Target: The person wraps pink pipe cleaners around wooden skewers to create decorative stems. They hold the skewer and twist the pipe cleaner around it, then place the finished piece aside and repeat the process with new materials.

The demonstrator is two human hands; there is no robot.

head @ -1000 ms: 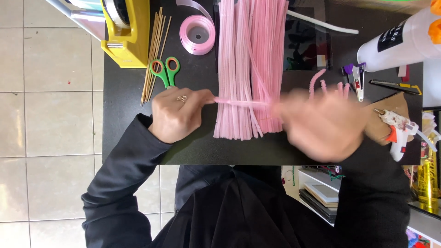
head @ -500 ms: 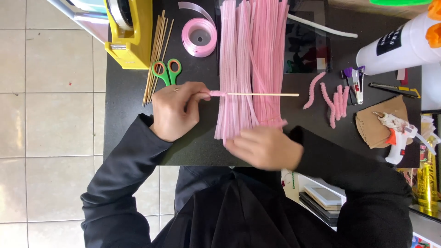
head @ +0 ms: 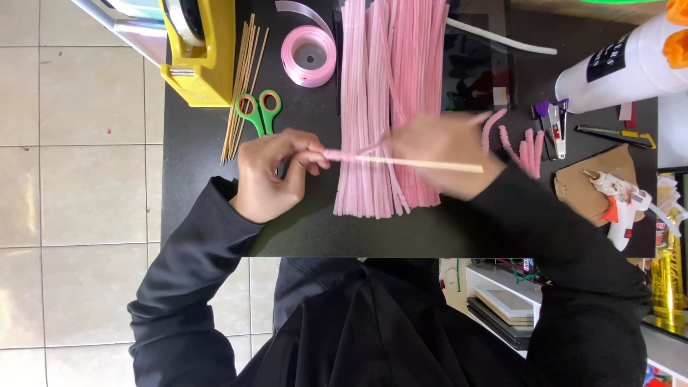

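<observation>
The black worktop (head: 215,208) carried a broad bundle of pink pipe cleaners (head: 390,79) at twelve o'clock, a yellow tape dispenser (head: 204,50) at eleven, and a white bottle (head: 623,68) with a black rectangular label at two. Below the bundle, the left hand (head: 269,175) pinched one end of a wooden stick (head: 423,164) wrapped in pink. The right hand (head: 444,150), blurred over the stick at three o'clock of the left, had a grip I could not tell.

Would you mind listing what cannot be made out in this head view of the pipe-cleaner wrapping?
- Right hand: motion-blurred, so its grip is unclear.
- Wooden stick: its left end is hidden inside the left hand.
- Pink pipe cleaners: tops cut off by the upper edge.
- Glue bottle: cut off at the right edge.
</observation>
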